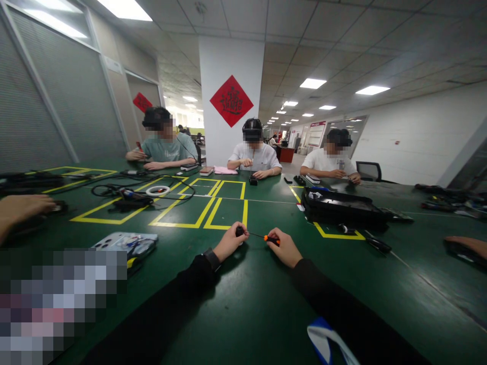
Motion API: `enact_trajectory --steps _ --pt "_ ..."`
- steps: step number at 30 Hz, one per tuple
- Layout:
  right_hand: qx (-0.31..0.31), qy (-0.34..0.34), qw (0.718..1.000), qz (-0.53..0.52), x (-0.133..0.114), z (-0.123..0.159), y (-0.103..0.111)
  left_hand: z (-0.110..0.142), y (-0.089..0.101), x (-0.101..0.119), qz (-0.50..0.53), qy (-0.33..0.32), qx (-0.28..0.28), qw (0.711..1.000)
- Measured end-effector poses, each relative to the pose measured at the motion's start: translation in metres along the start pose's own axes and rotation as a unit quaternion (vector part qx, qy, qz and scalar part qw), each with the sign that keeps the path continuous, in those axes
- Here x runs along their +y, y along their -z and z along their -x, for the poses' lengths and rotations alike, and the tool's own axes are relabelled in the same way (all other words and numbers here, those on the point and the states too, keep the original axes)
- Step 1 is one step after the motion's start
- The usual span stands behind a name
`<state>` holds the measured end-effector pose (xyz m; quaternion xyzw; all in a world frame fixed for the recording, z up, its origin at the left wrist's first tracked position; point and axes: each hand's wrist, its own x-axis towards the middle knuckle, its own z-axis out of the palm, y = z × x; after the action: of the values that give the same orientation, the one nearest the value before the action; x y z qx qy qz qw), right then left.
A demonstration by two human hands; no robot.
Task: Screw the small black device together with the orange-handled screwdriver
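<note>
Left hand (229, 242) clamps a small black part (239, 231); right hand (284, 247) grips an orange-handled screwdriver (266, 237), tip at the part, mid-screwing, needing steady alignment.

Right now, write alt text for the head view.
A person's left hand grips a small black part while the right hand holds an orange-handled screwdriver to it, above a green table. Three people sit opposite.

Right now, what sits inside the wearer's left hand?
The left hand closes on a small black part, which the screwdriver tip meets. The right hand grips its orange handle. Fingers cover most of the part.
</note>
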<state>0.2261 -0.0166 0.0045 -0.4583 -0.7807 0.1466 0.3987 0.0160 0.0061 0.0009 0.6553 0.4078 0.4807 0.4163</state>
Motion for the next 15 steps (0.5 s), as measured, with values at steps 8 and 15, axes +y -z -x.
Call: enact_trajectory --steps 8,15 --pt "0.021 -0.014 0.999 0.031 0.0025 0.0003 -0.0009 0.0009 0.0012 0.0032 -0.011 -0.002 0.003 1.000" --pt "0.033 -0.045 0.993 0.101 0.0035 0.0020 0.0005 0.0007 0.0010 0.0022 0.004 0.002 -0.007 1.000"
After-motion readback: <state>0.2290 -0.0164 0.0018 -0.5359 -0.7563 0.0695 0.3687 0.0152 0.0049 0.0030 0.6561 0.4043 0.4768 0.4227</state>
